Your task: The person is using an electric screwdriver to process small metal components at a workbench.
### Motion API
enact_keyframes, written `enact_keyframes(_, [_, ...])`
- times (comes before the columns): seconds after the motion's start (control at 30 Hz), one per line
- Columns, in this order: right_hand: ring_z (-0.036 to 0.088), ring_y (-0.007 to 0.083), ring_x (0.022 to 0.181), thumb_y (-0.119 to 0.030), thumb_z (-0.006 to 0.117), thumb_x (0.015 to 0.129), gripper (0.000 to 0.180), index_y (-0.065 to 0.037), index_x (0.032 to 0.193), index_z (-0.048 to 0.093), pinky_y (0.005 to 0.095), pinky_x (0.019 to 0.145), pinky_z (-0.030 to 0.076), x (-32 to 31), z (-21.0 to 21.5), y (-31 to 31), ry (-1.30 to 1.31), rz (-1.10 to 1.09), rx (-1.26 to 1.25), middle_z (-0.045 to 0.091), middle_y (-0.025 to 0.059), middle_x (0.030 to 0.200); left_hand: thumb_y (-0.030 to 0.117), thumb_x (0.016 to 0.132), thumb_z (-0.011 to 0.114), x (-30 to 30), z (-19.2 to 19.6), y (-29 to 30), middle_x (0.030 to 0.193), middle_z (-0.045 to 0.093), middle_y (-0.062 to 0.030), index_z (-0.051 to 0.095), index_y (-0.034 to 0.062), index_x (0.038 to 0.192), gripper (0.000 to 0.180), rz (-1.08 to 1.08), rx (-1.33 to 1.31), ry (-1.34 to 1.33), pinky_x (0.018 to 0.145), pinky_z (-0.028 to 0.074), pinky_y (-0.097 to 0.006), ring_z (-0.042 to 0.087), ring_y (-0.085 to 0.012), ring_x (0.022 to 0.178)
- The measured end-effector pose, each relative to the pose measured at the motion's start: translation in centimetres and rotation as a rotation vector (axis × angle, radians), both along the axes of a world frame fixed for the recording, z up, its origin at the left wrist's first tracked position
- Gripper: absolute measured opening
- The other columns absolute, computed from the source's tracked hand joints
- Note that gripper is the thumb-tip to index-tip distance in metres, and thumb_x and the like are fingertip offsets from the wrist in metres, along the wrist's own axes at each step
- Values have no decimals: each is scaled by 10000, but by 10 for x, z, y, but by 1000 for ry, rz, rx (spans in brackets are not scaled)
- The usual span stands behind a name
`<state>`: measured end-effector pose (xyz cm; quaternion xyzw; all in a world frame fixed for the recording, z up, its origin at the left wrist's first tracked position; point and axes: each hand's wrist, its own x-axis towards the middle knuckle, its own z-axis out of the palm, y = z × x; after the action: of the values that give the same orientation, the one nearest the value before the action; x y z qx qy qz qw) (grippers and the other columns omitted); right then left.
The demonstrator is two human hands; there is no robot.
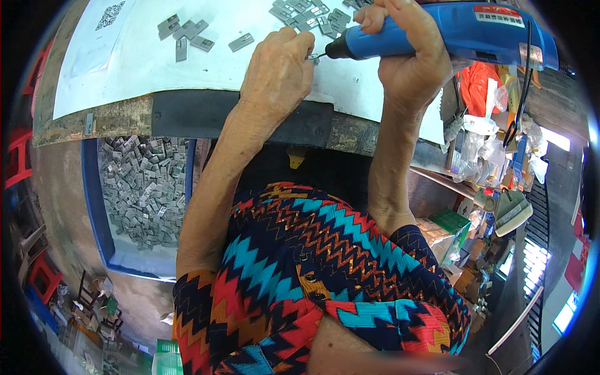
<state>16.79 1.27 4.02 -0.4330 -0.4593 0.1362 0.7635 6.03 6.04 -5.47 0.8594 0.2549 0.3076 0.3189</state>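
Observation:
My right hand (417, 65) is wrapped round a blue electric screwdriver (472, 34) lying nearly level, its black nose pointing left. The thin bit reaches a small grey metal piece (314, 57) at the fingertips of my left hand (275, 70). Those fingers are closed on the piece and hide most of it. Similar small grey rectangular pieces (202, 42) lie loose on the white tabletop sheet (206, 75) to the left of my left hand. Another cluster of grey pieces (305, 14) is scattered beyond my hands.
Below the table edge at left stands a blue-sided bin (95, 212) heaped with grey pieces (147, 187). A printed paper (94, 44) lies on the table's left. A black cable (525, 87) hangs at right, near plastic bags (484, 147). Red stools (44, 278) stand at far left.

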Motion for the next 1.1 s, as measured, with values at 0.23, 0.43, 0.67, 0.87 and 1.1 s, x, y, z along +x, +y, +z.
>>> enact_keyframes(0.23, [540,172,485,0,601,717,190,36,868,493,301,525,481,-3,-1,1,42,-25,-45,546,105,641,39,756,608,0,1,-1,807,563,-119,572,4,843,101,3,-31,3,672,466,-340,568,-237,740])
enact_keyframes(0.43, [543,176,493,9,605,716,205,32,883,488,307,522,480,-5,-2,3,107,11,-16,548,110,657,33,752,618,1,1,-2,811,564,-118,574,6,846,106,13,-22,17,667,468,-344,570,-238,739])
enact_keyframes(0.67, [542,176,499,7,606,717,201,26,879,489,305,522,479,-5,-2,3,69,20,-23,546,106,661,28,755,628,1,2,-3,819,568,-118,574,7,850,111,31,-31,29,678,475,-341,575,-241,748])
enact_keyframes(0.87, [543,174,504,-7,604,719,193,29,870,491,303,526,478,-4,-4,4,57,14,-22,544,104,661,21,752,633,2,2,-3,821,569,-120,576,6,858,122,30,-29,21,683,477,-341,577,-242,756])
enact_keyframes(1.1, [534,168,490,-17,602,712,182,28,851,494,299,513,470,-8,-2,5,-21,-61,-56,543,102,642,18,755,628,1,5,-2,825,570,-122,572,-2,859,119,12,-46,38,692,475,-343,575,-247,760])
